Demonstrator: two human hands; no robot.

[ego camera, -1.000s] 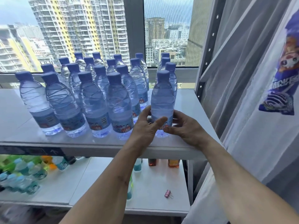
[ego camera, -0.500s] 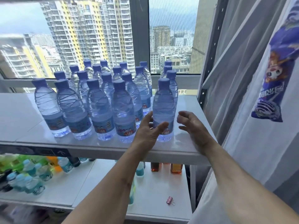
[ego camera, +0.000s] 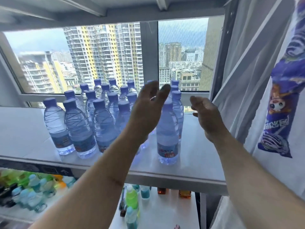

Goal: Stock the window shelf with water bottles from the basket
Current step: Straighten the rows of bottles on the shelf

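Several clear water bottles with blue caps [ego camera: 79, 128] stand in rows on the white window shelf [ego camera: 194, 156]. The front right bottle [ego camera: 167, 138] stands upright near the shelf's front edge, apart from both hands. My left hand [ego camera: 148, 111] is raised in front of the rows, fingers spread and empty. My right hand [ego camera: 206, 116] hovers to the right of that bottle, fingers loosely curled and holding nothing. The basket is out of view.
A lower shelf [ego camera: 165, 210] holds coloured drink bottles [ego camera: 33, 195] and a green bottle [ego camera: 132, 197]. The window frame [ego camera: 148, 52] is behind the rows. A white curtain [ego camera: 247, 80] and a purple snack packet [ego camera: 280, 96] hang at the right. Another shelf board [ego camera: 115, 12] is overhead.
Both hands let go of the front right bottle and lifted up and apart. The bottle stays standing on the shelf. The camera tilted upward.
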